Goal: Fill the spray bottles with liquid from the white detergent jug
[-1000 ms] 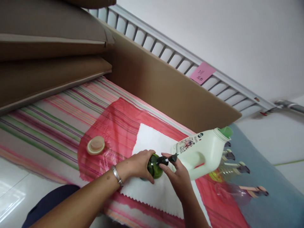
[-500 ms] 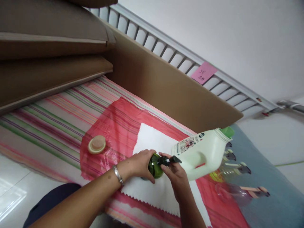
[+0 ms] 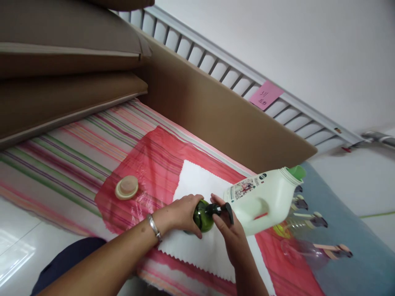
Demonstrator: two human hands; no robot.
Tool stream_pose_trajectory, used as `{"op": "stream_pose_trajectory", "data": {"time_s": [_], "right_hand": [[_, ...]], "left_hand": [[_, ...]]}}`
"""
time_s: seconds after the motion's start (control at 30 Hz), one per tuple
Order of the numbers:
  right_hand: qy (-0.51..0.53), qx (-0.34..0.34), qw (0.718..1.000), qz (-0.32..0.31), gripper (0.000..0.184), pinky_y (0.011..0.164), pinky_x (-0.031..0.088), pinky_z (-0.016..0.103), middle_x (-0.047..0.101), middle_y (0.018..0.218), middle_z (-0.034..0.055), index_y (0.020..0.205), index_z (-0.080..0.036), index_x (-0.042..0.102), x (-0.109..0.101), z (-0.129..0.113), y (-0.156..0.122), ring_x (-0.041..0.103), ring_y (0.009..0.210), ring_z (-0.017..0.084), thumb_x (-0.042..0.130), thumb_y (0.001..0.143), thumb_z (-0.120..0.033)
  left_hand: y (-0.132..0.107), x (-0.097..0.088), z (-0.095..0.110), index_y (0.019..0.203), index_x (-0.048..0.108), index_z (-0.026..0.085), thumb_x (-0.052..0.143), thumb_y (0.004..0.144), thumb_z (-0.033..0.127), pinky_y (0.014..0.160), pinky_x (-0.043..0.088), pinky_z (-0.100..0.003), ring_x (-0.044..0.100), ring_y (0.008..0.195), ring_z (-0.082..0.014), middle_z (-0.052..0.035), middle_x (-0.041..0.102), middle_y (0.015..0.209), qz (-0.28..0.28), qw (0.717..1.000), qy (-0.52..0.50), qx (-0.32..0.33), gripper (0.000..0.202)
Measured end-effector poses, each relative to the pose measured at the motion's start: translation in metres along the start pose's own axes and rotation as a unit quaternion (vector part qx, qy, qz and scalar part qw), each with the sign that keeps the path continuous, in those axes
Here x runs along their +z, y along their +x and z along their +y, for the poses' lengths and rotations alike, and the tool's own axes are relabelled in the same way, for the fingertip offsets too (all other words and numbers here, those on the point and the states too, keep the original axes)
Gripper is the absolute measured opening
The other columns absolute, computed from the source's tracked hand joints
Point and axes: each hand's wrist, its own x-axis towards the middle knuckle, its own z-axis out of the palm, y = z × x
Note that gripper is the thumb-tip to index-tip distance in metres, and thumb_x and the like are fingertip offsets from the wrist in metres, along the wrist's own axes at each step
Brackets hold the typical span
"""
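- So we've got a small green bottle (image 3: 204,218) over the white cloth (image 3: 197,257), right between our two hands; can't tell if its base is actually sitting down.
- Our left hand (image 3: 182,214) is wrapped round the bottle's body, thumb on one side and fingers on the other, silver bracelet (image 3: 154,228) on that wrist.
- Our right hand (image 3: 232,230) is up at the black pump top (image 3: 228,213), thumb and fingers curved around it. We honestly can't tell if they're pinching it or just loosely there.
- Just past the right hand there's a big pale green jug (image 3: 274,197), label facing up, green at its mouth.
- Farther right, a row of clear bottles (image 3: 308,251), one with something yellow low down.
- Over on the left, a round pale cap (image 3: 127,187) lies on the see-through red sheet (image 3: 151,164).
- Under that sheet, striped fabric (image 3: 77,135).
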Motion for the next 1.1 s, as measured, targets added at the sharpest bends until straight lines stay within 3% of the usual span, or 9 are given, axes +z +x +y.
{"op": "stream_pose_trajectory", "data": {"time_s": [0.13, 0.3, 0.43, 0.5, 0.6, 0.73, 0.87, 1.0, 1.1], "right_hand": [[-0.088, 0.009, 0.996, 0.026, 0.037, 0.097, 0.040, 0.051, 0.067, 0.108, 0.0101, 0.099, -0.021, 0.063, -0.0026, -0.0016, 0.0016, 0.057, 0.106, 0.031, 0.067, 0.070, -0.044], [-0.031, 0.000, 1.000, -0.005, 0.044, 0.096, 0.043, 0.044, 0.060, 0.122, 0.0088, 0.115, -0.024, 0.055, -0.0006, -0.0057, 0.0010, 0.055, 0.112, 0.027, 0.060, 0.076, -0.043], [-0.121, 0.031, 0.991, 0.056, 0.032, 0.093, 0.042, 0.050, 0.069, 0.098, 0.0083, 0.092, -0.021, 0.061, 0.0046, -0.0097, 0.0011, 0.060, 0.100, 0.031, 0.068, 0.067, -0.040], [-0.083, 0.036, 0.994, 0.063, 0.039, 0.090, 0.045, 0.049, 0.068, 0.103, 0.0088, 0.098, -0.021, 0.060, 0.0063, -0.0097, 0.0008, 0.061, 0.100, 0.031, 0.068, 0.066, -0.042], [-0.009, 0.020, 1.000, 0.019, 0.048, 0.095, 0.044, 0.045, 0.060, 0.123, 0.0085, 0.116, -0.024, 0.054, 0.0058, -0.0075, -0.0001, 0.056, 0.111, 0.027, 0.063, 0.072, -0.042], [-0.104, 0.029, 0.993, 0.041, 0.041, 0.097, 0.041, 0.050, 0.068, 0.106, 0.0086, 0.102, -0.022, 0.062, 0.0016, -0.0068, 0.0000, 0.059, 0.104, 0.030, 0.068, 0.067, -0.040], [-0.046, 0.023, 0.999, 0.005, 0.046, 0.095, 0.044, 0.046, 0.061, 0.122, 0.0088, 0.114, -0.023, 0.057, -0.0005, -0.0086, 0.0004, 0.056, 0.111, 0.028, 0.062, 0.073, -0.042], [-0.123, 0.037, 0.990, 0.054, 0.042, 0.098, 0.039, 0.051, 0.068, 0.107, 0.0107, 0.100, -0.020, 0.063, 0.0011, -0.0072, 0.0010, 0.058, 0.106, 0.032, 0.068, 0.066, -0.044], [-0.073, 0.031, 0.995, 0.059, 0.046, 0.095, 0.042, 0.049, 0.064, 0.115, 0.0109, 0.108, -0.020, 0.060, 0.0042, -0.0050, 0.0010, 0.057, 0.107, 0.030, 0.064, 0.069, -0.046]], "left_hand": [[0.0006, 0.0015, -0.0021, 0.118, 0.045, 0.026, 0.083, 0.042, 0.039, 0.085, 0.047, -0.037, 0.056, 0.102, -0.0280, -0.0055, 0.056, 0.116, 0.003, 1.000, 0.003, 0.014, 0.086], [0.0001, 0.0010, -0.0011, 0.117, 0.045, 0.025, 0.083, 0.043, 0.041, 0.080, 0.048, -0.035, 0.057, 0.098, -0.0270, -0.0053, 0.057, 0.111, 0.002, 1.000, 0.009, 0.008, 0.084], [-0.0003, -0.0005, 0.0009, 0.113, 0.048, 0.024, 0.084, 0.042, 0.037, 0.083, 0.047, -0.035, 0.056, 0.101, -0.0270, -0.0048, 0.057, 0.111, 0.006, 1.000, 0.008, 0.012, 0.081], [-0.0002, -0.0009, 0.0015, 0.114, 0.048, 0.024, 0.084, 0.041, 0.036, 0.084, 0.046, -0.035, 0.055, 0.103, -0.0272, -0.0051, 0.056, 0.113, 0.005, 1.000, 0.004, 0.006, 0.082], [0.0002, -0.0012, 0.0023, 0.115, 0.047, 0.025, 0.084, 0.042, 0.035, 0.081, 0.047, -0.033, 0.057, 0.098, -0.0258, -0.0040, 0.058, 0.110, -0.003, 1.000, -0.003, 0.002, 0.082], [0.0004, -0.0010, 0.0026, 0.114, 0.048, 0.024, 0.084, 0.041, 0.036, 0.080, 0.047, -0.034, 0.057, 0.099, -0.0267, -0.0041, 0.058, 0.109, 0.001, 1.000, 0.005, 0.010, 0.082], [0.0001, -0.0003, 0.0008, 0.115, 0.047, 0.024, 0.083, 0.043, 0.038, 0.078, 0.048, -0.034, 0.057, 0.097, -0.0264, -0.0045, 0.058, 0.109, 0.001, 1.000, 0.008, 0.007, 0.082], [0.0005, 0.0010, -0.0015, 0.115, 0.047, 0.025, 0.083, 0.042, 0.038, 0.083, 0.047, -0.035, 0.056, 0.103, -0.0269, -0.0055, 0.056, 0.115, 0.010, 1.000, 0.010, 0.018, 0.083], [0.0005, 0.0014, -0.0020, 0.116, 0.046, 0.024, 0.083, 0.042, 0.039, 0.082, 0.047, -0.035, 0.056, 0.103, -0.0276, -0.0062, 0.056, 0.116, 0.009, 1.000, 0.015, 0.012, 0.084]]}}
